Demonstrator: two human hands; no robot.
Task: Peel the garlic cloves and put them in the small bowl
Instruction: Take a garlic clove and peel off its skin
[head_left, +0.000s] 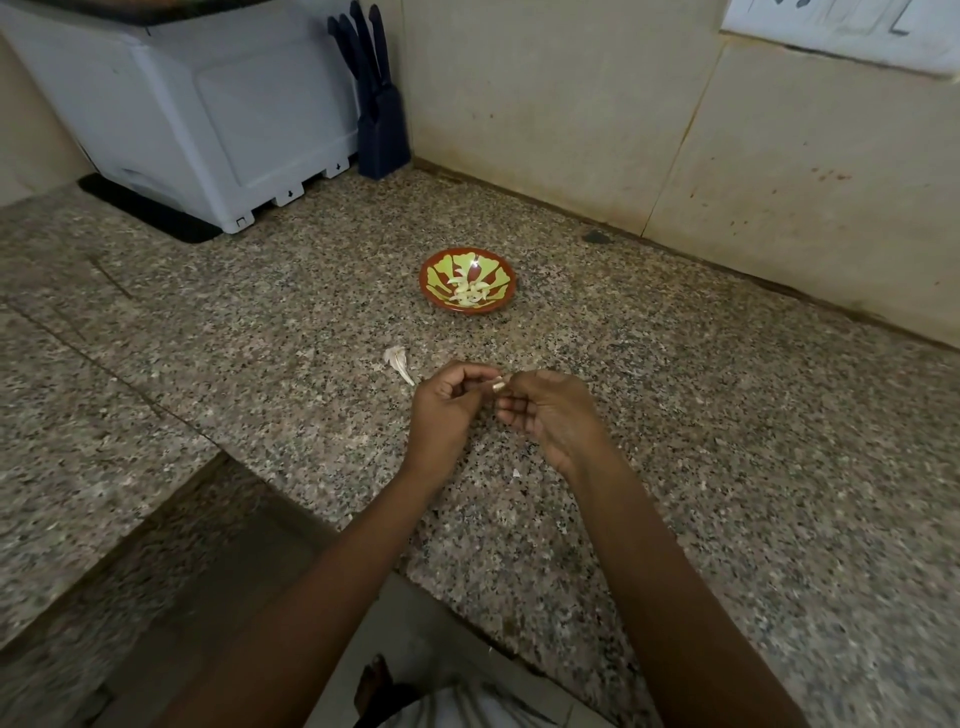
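A small garlic clove (497, 386) is pinched between my two hands above the granite counter. My left hand (448, 410) curls its fingers round one side of it, and my right hand (551, 415) pinches it from the other side. Beyond my hands stands the small red bowl (435, 299) with a yellow-green pattern, holding several peeled cloves (470, 291). To the left of my left hand, a piece of the garlic bulb with its papery skin (397, 361) lies on the counter.
A white appliance (208, 114) on a black mat stands at the back left, with a dark knife block (376, 114) in the corner beside it. Tiled walls close the back and right. The counter edge (363, 519) runs diagonally near my arms. A skin scrap (517, 473) lies below my right hand.
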